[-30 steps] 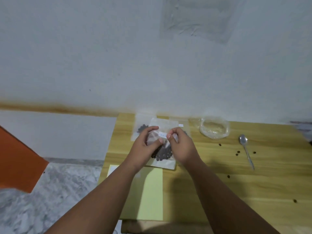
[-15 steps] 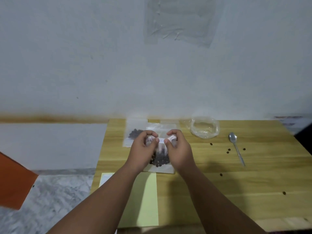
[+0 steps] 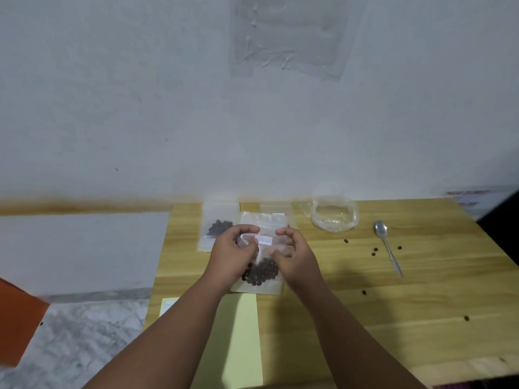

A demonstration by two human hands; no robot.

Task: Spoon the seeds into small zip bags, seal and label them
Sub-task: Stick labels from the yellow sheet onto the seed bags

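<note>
Head view: two hands hold a seed bag over the tabletop (image 3: pixel 421 304), left of centre.
Left hand (image 3: pixel 233 248) pinches a white label (image 3: pixel 264 240) at the bag's top; right hand (image 3: pixel 295 256), fingers curled, grips the bag (image 3: pixel 261 286) just beside it. Dark seeds (image 3: pixel 262 272) fill its near end. A second bag (image 3: pixel 217 220) lies beyond, a spoon (image 3: pixel 387 245) among loose seeds (image 3: pixel 375 249) well right.
</note>
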